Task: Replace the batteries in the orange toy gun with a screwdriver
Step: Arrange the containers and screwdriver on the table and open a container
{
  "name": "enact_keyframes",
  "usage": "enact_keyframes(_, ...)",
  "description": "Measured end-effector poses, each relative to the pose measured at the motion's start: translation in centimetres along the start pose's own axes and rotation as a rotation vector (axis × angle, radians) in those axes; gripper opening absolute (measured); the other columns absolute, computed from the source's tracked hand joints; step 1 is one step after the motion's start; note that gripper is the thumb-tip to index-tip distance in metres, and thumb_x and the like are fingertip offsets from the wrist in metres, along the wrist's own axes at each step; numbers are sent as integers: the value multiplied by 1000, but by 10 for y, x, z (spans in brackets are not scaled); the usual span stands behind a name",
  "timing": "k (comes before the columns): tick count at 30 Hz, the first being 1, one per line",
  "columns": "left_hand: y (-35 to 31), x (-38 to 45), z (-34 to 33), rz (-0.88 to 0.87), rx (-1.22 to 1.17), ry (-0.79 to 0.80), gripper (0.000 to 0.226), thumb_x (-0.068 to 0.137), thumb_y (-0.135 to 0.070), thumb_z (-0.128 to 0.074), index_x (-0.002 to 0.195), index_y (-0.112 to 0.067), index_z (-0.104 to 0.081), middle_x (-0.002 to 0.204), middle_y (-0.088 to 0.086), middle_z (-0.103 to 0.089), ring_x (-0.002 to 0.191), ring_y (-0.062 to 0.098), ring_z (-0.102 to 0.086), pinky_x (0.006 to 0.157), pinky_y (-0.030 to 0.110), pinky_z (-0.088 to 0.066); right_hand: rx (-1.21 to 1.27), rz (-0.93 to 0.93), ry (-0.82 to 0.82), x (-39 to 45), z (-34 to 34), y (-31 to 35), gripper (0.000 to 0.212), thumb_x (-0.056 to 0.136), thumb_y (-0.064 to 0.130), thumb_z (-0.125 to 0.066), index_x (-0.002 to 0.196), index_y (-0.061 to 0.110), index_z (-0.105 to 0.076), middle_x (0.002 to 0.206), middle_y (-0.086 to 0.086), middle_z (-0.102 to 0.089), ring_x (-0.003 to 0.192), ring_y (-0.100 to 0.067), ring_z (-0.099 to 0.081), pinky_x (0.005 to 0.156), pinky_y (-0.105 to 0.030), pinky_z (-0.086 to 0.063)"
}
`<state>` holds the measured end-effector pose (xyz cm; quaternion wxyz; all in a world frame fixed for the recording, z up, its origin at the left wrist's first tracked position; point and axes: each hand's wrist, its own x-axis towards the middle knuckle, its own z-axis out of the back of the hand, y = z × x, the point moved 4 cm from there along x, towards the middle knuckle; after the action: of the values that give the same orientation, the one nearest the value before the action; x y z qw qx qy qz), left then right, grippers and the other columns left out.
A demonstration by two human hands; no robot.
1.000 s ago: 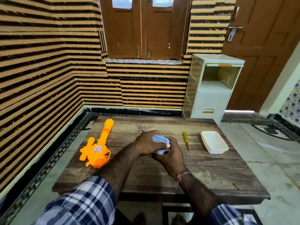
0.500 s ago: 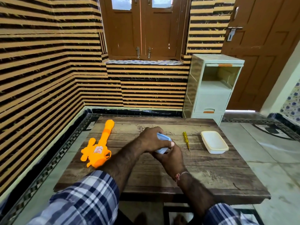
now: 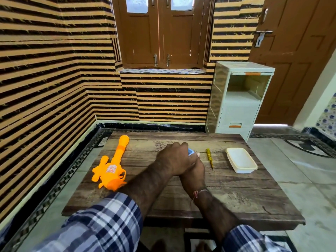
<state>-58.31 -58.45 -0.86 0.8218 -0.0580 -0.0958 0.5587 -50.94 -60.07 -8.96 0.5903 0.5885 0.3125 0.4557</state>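
On the table [image 3: 227,197], right of the orange toy gun [image 3: 111,166], left hand [image 3: 174,159] and right hand [image 3: 195,171] together grip a blue object [image 3: 190,152]; screwdriver [image 3: 209,158] lies beyond.

A worn, matt wooden counter [image 3: 227,193] with rough, scuffed planks. On it lie a glossy orange plastic toy gun [image 3: 111,166], a screwdriver [image 3: 209,157] with a clear yellow plastic handle, and a smooth, cream plastic tub [image 3: 241,161]. Plaid cloth sleeves [image 3: 101,228]. Polished stone floor [image 3: 305,171].
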Motion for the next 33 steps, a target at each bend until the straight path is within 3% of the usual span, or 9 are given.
enact_keyframes(2, -9, -4, 7, -67, 144, -102, 57, 100, -58, -33, 121, -11, -58, 110, 11, -65, 96, 26, -60, 73, 36, -46, -85, 14, 2, 3, 2, 1, 11, 91, 13, -60, 89, 23, -56, 80, 7, -54, 69, -8, -49, 66, -11, -47)
enact_keyframes(4, -18, -7, 11, -166, 318, -207, 55, 104, -51, -28, 116, -8, -60, 103, 13, -67, 93, 30, -64, 72, 37, -49, -159, 127, 14, 5, 3, 4, 15, 80, 32, -65, 84, 20, -58, 77, 0, -52, 69, -12, -46, 60, -25, -44)
enact_keyframes(7, -24, -9, 10, -242, 445, -252, 52, 107, -43, -24, 113, -6, -60, 101, 13, -68, 90, 30, -66, 64, 36, -46, 236, 98, -64, 10, 8, -9, 50, 59, 45, -79, 91, 12, -61, 83, -6, -50, 76, -18, -44, 65, -33, -38)
enact_keyframes(9, -24, -8, 10, -253, 450, -258, 51, 107, -41, -23, 113, -7, -60, 99, 12, -68, 88, 29, -66, 61, 35, -41, 332, 86, -55, 8, 3, -3, 50, 59, 49, -82, 89, 14, -60, 82, -5, -47, 74, -16, -42, 65, -33, -37)
enact_keyframes(15, -20, -9, 14, -205, 299, -342, 54, 106, -44, -23, 113, -9, -64, 100, 10, -69, 88, 27, -66, 67, 35, -46, 89, 38, -130, 7, -1, 7, 14, 96, 28, -54, 82, 31, -56, 76, 5, -48, 66, -1, -50, 59, -22, -42)
enact_keyframes(18, -12, -8, 13, -104, 8, -374, 54, 101, -55, -33, 113, -14, -66, 106, 5, -68, 94, 22, -62, 75, 34, -47, 404, -167, -140, 10, -2, 2, 31, 94, 16, -57, 84, 43, -45, 86, 12, -53, 75, 28, -46, 72, 0, -38)
enact_keyframes(22, 5, 10, -1, 74, -473, -77, 76, 79, -72, -56, 138, -24, -50, 138, 3, -54, 118, 25, -55, 97, 43, -49, 210, 13, -166, -1, 10, 13, 23, 86, 5, -67, 97, 26, -64, 86, 5, -69, 75, 2, -66, 66, -15, -53)
enact_keyframes(25, 17, 18, -2, 102, -628, 143, 100, 65, -78, -63, 147, -24, -41, 150, 5, -44, 126, 25, -51, 101, 46, -48, 52, 101, -97, -5, 11, 18, 46, 69, 10, -84, 110, 17, -65, 87, 11, -70, 77, 11, -65, 60, -7, -49)
enact_keyframes(33, 20, 13, 0, 12, -215, -62, 85, 75, -73, -60, 144, -26, -48, 146, 2, -48, 133, 24, -39, 106, 44, -39, 153, 143, 35, -10, 2, 23, 58, 69, 5, -82, 120, 16, -58, 99, 0, -72, 89, -13, -70, 68, -26, -59)
